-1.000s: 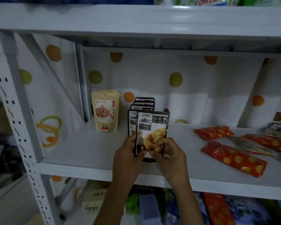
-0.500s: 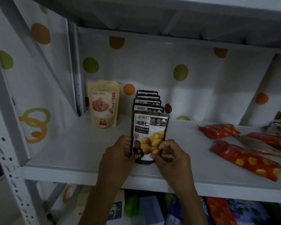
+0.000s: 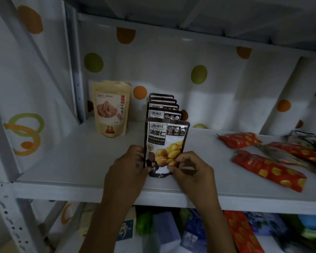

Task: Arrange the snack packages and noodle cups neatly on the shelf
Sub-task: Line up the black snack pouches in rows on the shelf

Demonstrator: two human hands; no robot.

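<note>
Here the front chestnut pouch (image 3: 166,143) stands upright near the front edge of the white shelf (image 3: 80,161), at the head of a single-file row of matching dark pouches (image 3: 162,108). Only the top strips of the pouches behind show; how many there are in all is hard to tell, four at least.

Left hand (image 3: 126,168): fingers curled around the pouch's lower left edge, thumb on its front face. Right hand (image 3: 192,170): thumb and forefinger pinch the lower right corner, the other fingers folded underneath. The pouch sits between the two hands, its bottom gusset touching or just above the shelf; contact cannot be confirmed because the fingers cover it.

To the left, at the back of the shelf, a beige stand-up pouch (image 3: 111,108) with a picture of pinkish sticks stands upright, apart from the row. To the right, red packets with yellow spots (image 3: 268,170) lie flat and askew, mixed with darker packets (image 3: 281,154) that are blurred and cut off by the frame edge.

Behind hangs a white backdrop with orange and green dots (image 3: 199,74). The lower shelf (image 3: 190,232) holds mixed packages, too dark and partly hidden by the forearms to identify.
</note>
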